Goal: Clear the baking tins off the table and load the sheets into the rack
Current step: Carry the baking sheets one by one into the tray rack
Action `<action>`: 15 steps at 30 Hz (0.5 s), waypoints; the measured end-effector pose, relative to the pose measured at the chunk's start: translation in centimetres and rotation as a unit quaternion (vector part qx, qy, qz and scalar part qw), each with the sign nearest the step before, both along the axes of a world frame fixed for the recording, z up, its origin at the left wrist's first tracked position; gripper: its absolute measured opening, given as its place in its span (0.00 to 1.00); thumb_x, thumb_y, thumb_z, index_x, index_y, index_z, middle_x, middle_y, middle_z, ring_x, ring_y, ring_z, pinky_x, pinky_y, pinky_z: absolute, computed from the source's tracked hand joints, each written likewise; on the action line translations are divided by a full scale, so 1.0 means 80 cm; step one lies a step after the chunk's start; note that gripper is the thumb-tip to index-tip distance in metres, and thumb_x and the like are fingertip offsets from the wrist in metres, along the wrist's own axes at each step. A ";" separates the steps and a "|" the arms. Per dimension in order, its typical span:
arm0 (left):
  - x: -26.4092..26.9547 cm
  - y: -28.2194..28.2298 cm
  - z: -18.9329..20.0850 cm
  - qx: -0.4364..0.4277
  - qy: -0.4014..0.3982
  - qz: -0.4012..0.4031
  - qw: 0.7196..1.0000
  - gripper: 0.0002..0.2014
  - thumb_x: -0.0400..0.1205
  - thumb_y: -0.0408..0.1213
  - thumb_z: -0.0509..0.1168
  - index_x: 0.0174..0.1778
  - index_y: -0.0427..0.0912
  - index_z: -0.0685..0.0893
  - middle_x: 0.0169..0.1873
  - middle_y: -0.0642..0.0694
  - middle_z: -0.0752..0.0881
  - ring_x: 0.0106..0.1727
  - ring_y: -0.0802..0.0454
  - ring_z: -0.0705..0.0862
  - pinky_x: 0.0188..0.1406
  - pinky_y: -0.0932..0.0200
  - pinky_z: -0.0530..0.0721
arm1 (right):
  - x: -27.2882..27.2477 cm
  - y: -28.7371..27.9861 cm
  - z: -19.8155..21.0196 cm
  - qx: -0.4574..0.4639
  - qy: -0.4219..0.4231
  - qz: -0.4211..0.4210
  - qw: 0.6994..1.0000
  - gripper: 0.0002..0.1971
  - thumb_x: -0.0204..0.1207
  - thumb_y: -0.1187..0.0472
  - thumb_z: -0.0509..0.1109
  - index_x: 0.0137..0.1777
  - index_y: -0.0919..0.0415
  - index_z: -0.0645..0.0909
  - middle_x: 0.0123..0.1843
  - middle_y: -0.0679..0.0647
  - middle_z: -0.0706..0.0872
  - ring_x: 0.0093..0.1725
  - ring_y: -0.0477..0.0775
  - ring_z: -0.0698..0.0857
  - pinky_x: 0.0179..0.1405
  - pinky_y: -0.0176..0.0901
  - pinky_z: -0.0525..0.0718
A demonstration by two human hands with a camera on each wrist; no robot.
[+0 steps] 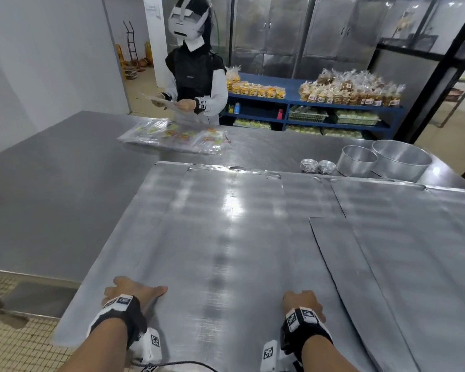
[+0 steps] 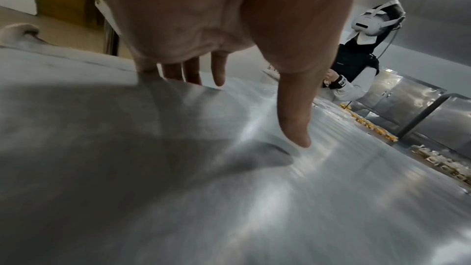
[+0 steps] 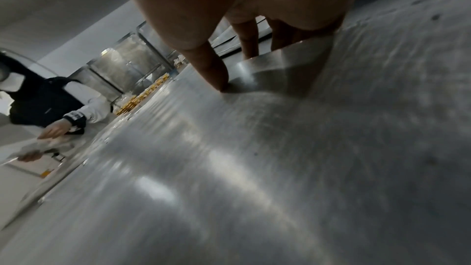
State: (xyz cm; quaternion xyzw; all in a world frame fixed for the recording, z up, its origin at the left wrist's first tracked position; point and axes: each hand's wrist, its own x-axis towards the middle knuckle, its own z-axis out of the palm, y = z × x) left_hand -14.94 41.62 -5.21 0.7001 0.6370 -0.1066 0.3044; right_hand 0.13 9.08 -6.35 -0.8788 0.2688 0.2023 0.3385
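A large flat baking sheet [image 1: 226, 237] lies on top of the steel table [image 1: 51, 183], its near left corner hanging out over the floor. More sheets [image 1: 400, 251] overlap it on the right. My left hand [image 1: 132, 291] presses on the sheet near its front edge, with the thumb [image 2: 293, 118] stretched out and the fingers straight down on the metal. My right hand [image 1: 302, 300] rests on the same sheet, thumb [image 3: 211, 72] pressing down; its fingertips are hidden behind a bright strip of metal. Two big round tins [image 1: 357, 160] [image 1: 400, 159] and small tins [image 1: 318, 166] stand at the far right.
A person wearing a headset [image 1: 193, 76] stands across the table holding a thin packet. Clear bags of packets [image 1: 177, 135] lie in front of them. Blue shelves [image 1: 333, 103] hold bagged goods. Tiled floor [image 1: 16, 345] shows at the near left.
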 end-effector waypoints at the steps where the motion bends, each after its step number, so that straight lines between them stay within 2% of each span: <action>1: 0.005 0.002 -0.003 -0.001 0.000 -0.009 1.000 0.61 0.52 0.63 0.81 0.77 0.38 0.65 0.71 0.33 0.72 0.71 0.31 0.75 0.69 0.40 0.78 | 0.001 0.006 -0.001 -0.006 0.007 0.000 1.000 0.26 0.74 0.55 0.67 0.71 0.63 0.74 0.70 0.67 0.77 0.69 0.68 0.76 0.68 0.53 0.75; 3: 0.012 0.011 -0.016 -0.009 0.006 -0.020 1.000 0.58 0.49 0.68 0.78 0.73 0.40 0.72 0.67 0.35 0.76 0.64 0.31 0.80 0.63 0.39 0.83 | 0.001 0.018 -0.003 -0.019 0.013 0.001 1.000 0.26 0.74 0.53 0.67 0.69 0.66 0.75 0.69 0.68 0.77 0.69 0.69 0.76 0.68 0.53 0.75; 5: 0.020 0.039 -0.055 -0.012 0.018 -0.028 0.999 0.57 0.41 0.74 0.72 0.65 0.44 0.82 0.61 0.38 0.81 0.57 0.33 0.83 0.56 0.40 0.86 | -0.001 0.026 -0.003 -0.032 0.028 0.000 0.999 0.25 0.75 0.52 0.67 0.68 0.67 0.76 0.70 0.69 0.75 0.69 0.70 0.74 0.68 0.52 0.73; 7: 0.031 0.068 -0.091 -0.019 0.028 -0.053 0.998 0.55 0.39 0.77 0.68 0.59 0.46 0.88 0.57 0.40 0.84 0.54 0.34 0.84 0.55 0.43 0.86 | -0.003 0.035 -0.003 -0.044 0.037 -0.001 0.998 0.24 0.75 0.52 0.67 0.66 0.66 0.78 0.69 0.69 0.74 0.69 0.69 0.73 0.68 0.52 0.71; 8: 0.031 0.073 -0.095 -0.022 0.029 -0.060 0.998 0.53 0.41 0.76 0.69 0.57 0.45 0.89 0.57 0.39 0.85 0.54 0.34 0.85 0.56 0.44 0.86 | -0.004 0.035 -0.002 -0.050 0.037 0.001 0.998 0.24 0.75 0.51 0.67 0.65 0.66 0.78 0.69 0.69 0.74 0.69 0.68 0.72 0.68 0.53 0.71; 11: 0.022 0.056 -0.039 -0.048 -0.011 -0.073 0.996 0.41 0.51 0.65 0.80 0.54 0.39 0.89 0.53 0.36 0.89 0.50 0.34 0.88 0.54 0.47 0.88 | -0.004 0.041 -0.003 -0.060 0.038 -0.021 0.997 0.26 0.72 0.50 0.67 0.66 0.65 0.77 0.69 0.68 0.76 0.69 0.68 0.73 0.68 0.55 0.71; 13: 0.024 0.057 -0.028 -0.072 -0.046 -0.073 0.994 0.37 0.58 0.57 0.84 0.55 0.34 0.88 0.52 0.34 0.90 0.52 0.37 0.89 0.50 0.53 0.86 | -0.003 0.042 -0.003 -0.038 0.033 -0.035 0.998 0.29 0.66 0.49 0.67 0.65 0.66 0.77 0.66 0.68 0.80 0.66 0.68 0.78 0.66 0.55 0.77; 15: 0.026 0.064 -0.024 -0.097 -0.064 -0.075 0.990 0.38 0.57 0.57 0.85 0.55 0.33 0.88 0.49 0.35 0.91 0.49 0.38 0.90 0.45 0.55 0.85 | 0.001 0.042 -0.006 -0.018 0.032 -0.034 0.999 0.32 0.58 0.47 0.66 0.61 0.67 0.80 0.62 0.67 0.84 0.60 0.69 0.83 0.60 0.53 0.82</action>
